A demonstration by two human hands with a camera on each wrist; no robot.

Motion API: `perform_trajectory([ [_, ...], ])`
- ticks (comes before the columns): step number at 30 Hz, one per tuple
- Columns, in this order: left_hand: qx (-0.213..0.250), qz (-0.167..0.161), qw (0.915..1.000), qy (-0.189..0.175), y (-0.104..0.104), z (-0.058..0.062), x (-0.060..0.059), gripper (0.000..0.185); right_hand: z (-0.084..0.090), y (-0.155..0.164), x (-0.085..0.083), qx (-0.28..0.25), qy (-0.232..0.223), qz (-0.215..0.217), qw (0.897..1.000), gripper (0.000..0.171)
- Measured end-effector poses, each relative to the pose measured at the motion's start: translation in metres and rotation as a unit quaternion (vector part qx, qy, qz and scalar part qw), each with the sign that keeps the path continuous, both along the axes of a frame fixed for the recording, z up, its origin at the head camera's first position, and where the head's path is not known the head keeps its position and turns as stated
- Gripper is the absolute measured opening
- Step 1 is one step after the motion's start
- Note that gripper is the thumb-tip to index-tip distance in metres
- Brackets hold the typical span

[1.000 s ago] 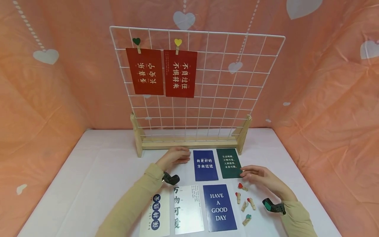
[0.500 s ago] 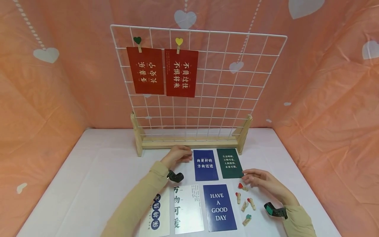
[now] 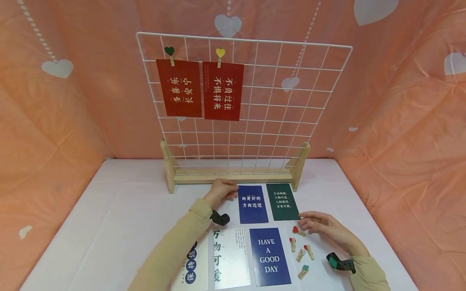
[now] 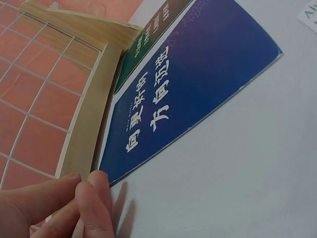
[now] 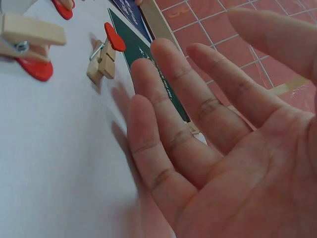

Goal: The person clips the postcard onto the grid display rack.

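We have the table [image 3: 91,226] spread before us, and on its far side the wire rack [image 3: 262,178] on a wooden base. Our left hand [image 3: 223,190] lies by the rack's base, its fingers relaxed and close together, tips touching the near-left corner of the blue card with white characters [image 3: 253,204]; that card lies flat. Our right hand [image 3: 324,226] has its fingers straight and spread, holding nothing, tips at the corner of the green card [image 3: 283,202]; whether they touch it we cannot tell. Two red cards [image 3: 223,91] hang clipped side by side on the rack. Closer to us lie the HAVE A GOOD DAY card [image 3: 270,257], a white card [image 3: 231,250] and a cream card [image 3: 200,268], partly under our left sleeve. Smallest, five clothespins [image 3: 293,244] lie beside our right hand.
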State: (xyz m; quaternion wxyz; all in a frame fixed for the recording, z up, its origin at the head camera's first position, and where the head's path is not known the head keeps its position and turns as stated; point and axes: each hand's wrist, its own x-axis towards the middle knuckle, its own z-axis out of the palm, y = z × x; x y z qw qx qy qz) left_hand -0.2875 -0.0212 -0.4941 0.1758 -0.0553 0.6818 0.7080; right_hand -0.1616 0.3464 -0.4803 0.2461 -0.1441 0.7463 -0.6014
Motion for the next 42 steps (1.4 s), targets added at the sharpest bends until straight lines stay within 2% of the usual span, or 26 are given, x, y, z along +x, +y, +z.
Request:
perform_trajectory([
  [7,-0.005,0.023,0.9996,0.016,0.003,-0.001,0.001,0.022,0.000,0.002,0.001,-0.007,-0.014,0.004,1.000,0.044],
  [16,-0.021,0.050,0.9984,0.013,0.006,-0.001,0.003,0.021,-0.002,0.004,0.001,-0.025,-0.008,0.024,0.999,0.043],
  [24,-0.016,0.072,0.9970,0.025,0.009,-0.004,0.003,0.022,-0.002,0.004,0.001,-0.018,-0.028,0.015,0.999,0.044],
  [30,-0.035,0.079,0.9956,0.035,0.012,-0.006,0.005,0.022,-0.001,0.002,0.003,0.000,-0.038,0.004,0.999,0.045],
  [37,-0.049,0.081,0.9947,0.040,0.013,-0.005,0.007,0.022,-0.003,0.002,0.001,-0.040,-0.005,0.030,0.999,0.042],
  [42,-0.048,0.079,0.9951,0.034,0.013,-0.006,0.007,0.020,-0.005,0.003,0.001,-0.040,-0.008,0.028,0.999,0.043],
])
